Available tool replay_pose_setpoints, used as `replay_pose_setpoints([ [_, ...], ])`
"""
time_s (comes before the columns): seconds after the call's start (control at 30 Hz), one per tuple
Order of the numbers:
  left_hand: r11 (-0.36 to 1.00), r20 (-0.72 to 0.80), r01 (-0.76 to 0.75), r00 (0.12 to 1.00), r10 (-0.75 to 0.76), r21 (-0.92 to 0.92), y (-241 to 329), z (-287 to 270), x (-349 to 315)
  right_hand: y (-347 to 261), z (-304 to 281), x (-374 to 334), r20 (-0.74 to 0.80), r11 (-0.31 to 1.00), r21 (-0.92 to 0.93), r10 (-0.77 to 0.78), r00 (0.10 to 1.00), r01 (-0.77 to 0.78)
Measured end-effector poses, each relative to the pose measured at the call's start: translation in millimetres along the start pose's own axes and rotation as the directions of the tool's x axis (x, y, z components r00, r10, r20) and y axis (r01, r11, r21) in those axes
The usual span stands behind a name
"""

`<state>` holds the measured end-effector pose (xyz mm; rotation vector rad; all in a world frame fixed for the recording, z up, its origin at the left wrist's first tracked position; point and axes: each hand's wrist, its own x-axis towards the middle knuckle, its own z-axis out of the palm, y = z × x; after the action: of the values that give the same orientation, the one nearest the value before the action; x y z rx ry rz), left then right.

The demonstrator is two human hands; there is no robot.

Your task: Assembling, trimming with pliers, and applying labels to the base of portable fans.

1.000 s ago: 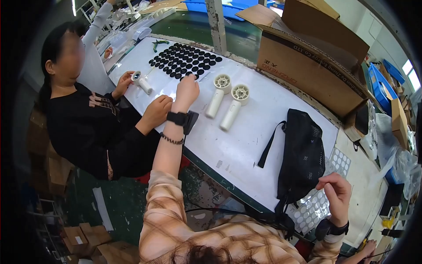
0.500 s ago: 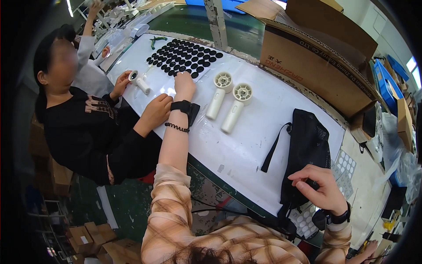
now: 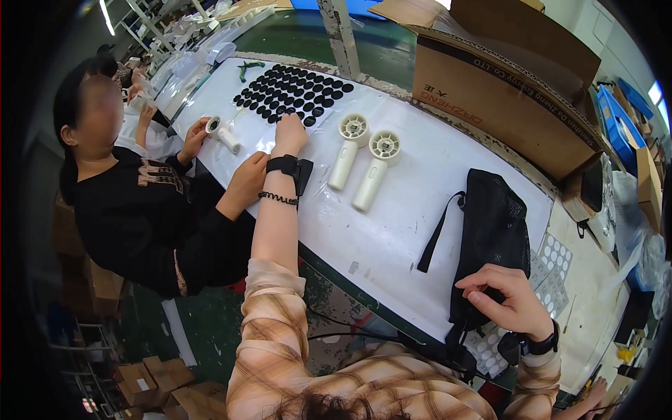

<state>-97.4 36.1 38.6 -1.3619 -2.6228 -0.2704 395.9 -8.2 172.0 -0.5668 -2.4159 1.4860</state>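
My left hand (image 3: 289,135) reaches out to the near edge of a sheet of black discs (image 3: 297,91), set in rows. Its fingers are drawn together at the discs; whatever they pinch is hidden. Just right of it lie two white handheld fans (image 3: 352,150) (image 3: 378,168), their round heads facing up. My right hand (image 3: 507,297) hovers over or rests on a black mesh bag (image 3: 486,231), fingers loosely bent and apart from the thumb, holding nothing. At the left, a co-worker holds another white handheld fan (image 3: 222,135); that person's other hand (image 3: 246,178) is close beside my left wrist.
A large cardboard box (image 3: 497,98) stands along the far side of the white-covered table (image 3: 392,259). Green-handled pliers (image 3: 248,70) lie beyond the discs. Sheets of round white stickers (image 3: 553,259) lie right of the bag. A metal post (image 3: 339,38) rises at the back.
My left hand has shifted slightly left and stays at the discs. My right hand keeps its pose by the bag. Behind the co-worker, another person's raised arm has come down.
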Motion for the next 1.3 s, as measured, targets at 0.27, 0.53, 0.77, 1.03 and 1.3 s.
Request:
replay_pose_setpoints([
  [0.27,1.000,0.094,0.008,0.996,-0.010,0.025,7,-20,3,6,3,-7,-0.013,1.000,-0.001,-0.002,1.000,0.002],
  [0.53,0.993,0.223,0.118,0.968,-0.115,-0.003,20,-40,2,-2,-3,1,0.042,0.997,-0.074,-0.036,0.998,0.039],
  [0.77,0.995,0.241,0.098,0.966,-0.094,-0.003,18,-39,2,-34,-13,88,0.147,0.971,-0.133,-0.179,0.973,0.198],
  [1.03,0.983,0.006,0.022,1.000,-0.021,-0.181,-9,-2,-15,12,64,249,0.211,0.750,-0.575,-0.250,0.945,0.327],
  [1.3,0.867,-0.170,0.099,0.964,-0.205,-0.489,-11,11,-24,53,116,355,0.230,0.651,-0.698,-0.189,0.955,0.297],
])
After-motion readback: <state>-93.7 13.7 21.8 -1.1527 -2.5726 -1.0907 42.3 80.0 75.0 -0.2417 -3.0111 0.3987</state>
